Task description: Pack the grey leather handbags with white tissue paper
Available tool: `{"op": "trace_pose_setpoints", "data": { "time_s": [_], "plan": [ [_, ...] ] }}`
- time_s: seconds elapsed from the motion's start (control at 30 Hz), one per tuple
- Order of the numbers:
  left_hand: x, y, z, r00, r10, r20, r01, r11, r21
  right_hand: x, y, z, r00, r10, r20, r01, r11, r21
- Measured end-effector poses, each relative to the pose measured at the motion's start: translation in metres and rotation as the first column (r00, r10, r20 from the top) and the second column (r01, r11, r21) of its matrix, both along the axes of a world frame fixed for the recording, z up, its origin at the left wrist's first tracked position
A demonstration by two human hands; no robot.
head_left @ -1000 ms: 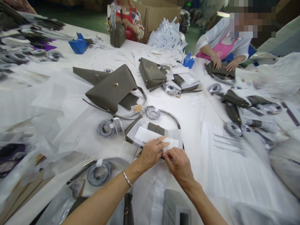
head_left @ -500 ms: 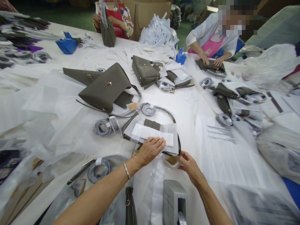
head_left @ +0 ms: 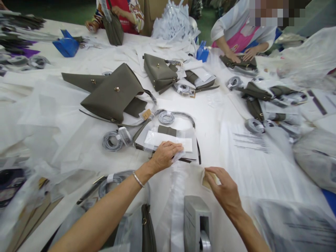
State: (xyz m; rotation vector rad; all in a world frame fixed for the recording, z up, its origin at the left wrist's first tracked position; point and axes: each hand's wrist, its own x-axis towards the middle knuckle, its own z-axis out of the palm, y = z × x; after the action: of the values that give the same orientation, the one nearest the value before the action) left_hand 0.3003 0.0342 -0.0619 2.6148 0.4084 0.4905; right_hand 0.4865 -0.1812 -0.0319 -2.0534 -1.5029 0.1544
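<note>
While left hand (head_left: 166,154), grip unclear, hides part of white packet (head_left: 154,139), right hand (head_left: 225,185) pinches partly hidden pale piece (head_left: 206,181).

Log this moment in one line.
left hand: on white packet; right hand: pinching small pale piece; grey coil: beyond packet; grey device: nearer than both hands

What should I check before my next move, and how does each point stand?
1. Left hand on the flat white rectangular packet: ok, resting over it.
2. Olive-green bag under the packet, lying flat: ok.
3. Right hand pinching the small pale, yellowish piece in its fingers: ok.
4. That piece on the packet: not ok, held apart from it.
5. Grey coil with a white band, apart from both hands: ok.
6. Bag's underside: cannot tell, hidden.
</note>
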Motion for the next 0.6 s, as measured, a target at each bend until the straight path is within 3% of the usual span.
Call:
{"op": "trace_pose_setpoints", "data": {
  "time_s": [0.1, 0.23, 0.37, 0.6],
  "plan": [
    [-0.001, 0.001, 0.001, 0.999, -0.007, 0.035, 0.010, 0.997, -0.080, -0.026, 0.025, 0.000, 0.951, 0.259, 0.167, -0.226, 0.955, -0.189],
    [-0.002, 0.002, -0.001, 0.998, 0.002, 0.070, 0.009, 0.988, -0.153, -0.041, 0.037, -0.025, 0.846, 0.419, 0.331, -0.247, 0.857, -0.453],
    [-0.002, 0.003, -0.004, 0.996, 0.010, 0.087, 0.007, 0.981, -0.196, -0.038, 0.032, -0.042, 0.810, 0.462, 0.360, -0.263, 0.836, -0.481],
    [-0.001, 0.003, -0.004, 0.996, 0.016, 0.093, 0.003, 0.980, -0.199, -0.032, 0.033, -0.046, 0.824, 0.437, 0.359, -0.285, 0.869, -0.404]
  ]
}}
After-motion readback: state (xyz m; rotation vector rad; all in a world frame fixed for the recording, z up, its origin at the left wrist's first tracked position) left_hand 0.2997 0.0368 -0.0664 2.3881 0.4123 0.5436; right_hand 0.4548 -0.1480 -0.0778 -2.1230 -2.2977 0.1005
